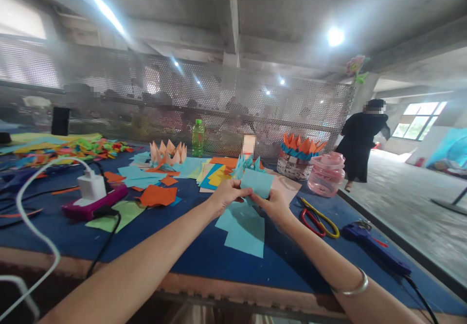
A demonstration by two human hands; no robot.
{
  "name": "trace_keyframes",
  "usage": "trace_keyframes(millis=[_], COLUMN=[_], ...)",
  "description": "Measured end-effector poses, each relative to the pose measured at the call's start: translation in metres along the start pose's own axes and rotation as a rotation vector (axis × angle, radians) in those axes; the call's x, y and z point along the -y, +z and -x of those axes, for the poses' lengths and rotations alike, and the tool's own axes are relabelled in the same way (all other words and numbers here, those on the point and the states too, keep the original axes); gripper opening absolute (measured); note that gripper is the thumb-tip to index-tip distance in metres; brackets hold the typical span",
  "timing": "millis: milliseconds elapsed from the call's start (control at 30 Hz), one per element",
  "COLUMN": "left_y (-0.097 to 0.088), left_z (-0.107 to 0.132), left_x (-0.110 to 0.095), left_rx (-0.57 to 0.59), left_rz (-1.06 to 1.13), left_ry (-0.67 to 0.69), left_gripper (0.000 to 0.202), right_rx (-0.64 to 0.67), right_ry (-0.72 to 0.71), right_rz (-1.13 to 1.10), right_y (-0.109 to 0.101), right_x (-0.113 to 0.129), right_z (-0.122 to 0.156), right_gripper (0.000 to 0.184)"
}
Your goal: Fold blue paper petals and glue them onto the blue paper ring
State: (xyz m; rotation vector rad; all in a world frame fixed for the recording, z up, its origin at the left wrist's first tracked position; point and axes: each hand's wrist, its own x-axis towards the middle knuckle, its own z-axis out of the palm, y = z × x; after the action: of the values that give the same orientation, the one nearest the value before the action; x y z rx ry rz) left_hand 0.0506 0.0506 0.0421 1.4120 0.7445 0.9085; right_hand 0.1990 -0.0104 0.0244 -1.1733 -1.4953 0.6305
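Both of my hands hold one light blue paper square [257, 182] just above the blue table [204, 253]. My left hand [226, 195] pinches its lower left edge with closed fingers. My right hand [274, 204] grips the lower right edge, fingers curled; a metal bangle [353, 289] sits on that wrist. Under the hands lie more light blue paper sheets [243, 229]. A folded light blue paper crown [247, 164] stands just behind the held square.
Red and yellow scissors [318, 221] and a blue glue gun [375, 247] lie to the right. A pink jar [327, 173], a basket with an orange crown [298, 157], a green bottle [198, 138], a white charger [91, 187] on a magenta power strip and scattered coloured paper surround them. A person in black [359, 144] walks at the far right.
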Motion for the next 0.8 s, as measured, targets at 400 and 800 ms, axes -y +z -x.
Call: trace_keyframes(millis=[400, 800], left_y=[0.0012, 0.0018], left_z=[-0.0033, -0.0059], left_x=[0.0026, 0.0057], left_rx=[-0.067, -0.135], left_rz=[-0.05, -0.186], left_ry=[-0.032, -0.024], left_gripper=[0.039, 0.035], right_rx=[0.002, -0.057], right_ry=[0.069, 0.128], right_rz=[-0.001, -0.026], right_y=[0.0012, 0.0007], right_x=[-0.0025, -0.0081], right_z=[-0.0007, -0.0038], right_gripper=[0.038, 0.034])
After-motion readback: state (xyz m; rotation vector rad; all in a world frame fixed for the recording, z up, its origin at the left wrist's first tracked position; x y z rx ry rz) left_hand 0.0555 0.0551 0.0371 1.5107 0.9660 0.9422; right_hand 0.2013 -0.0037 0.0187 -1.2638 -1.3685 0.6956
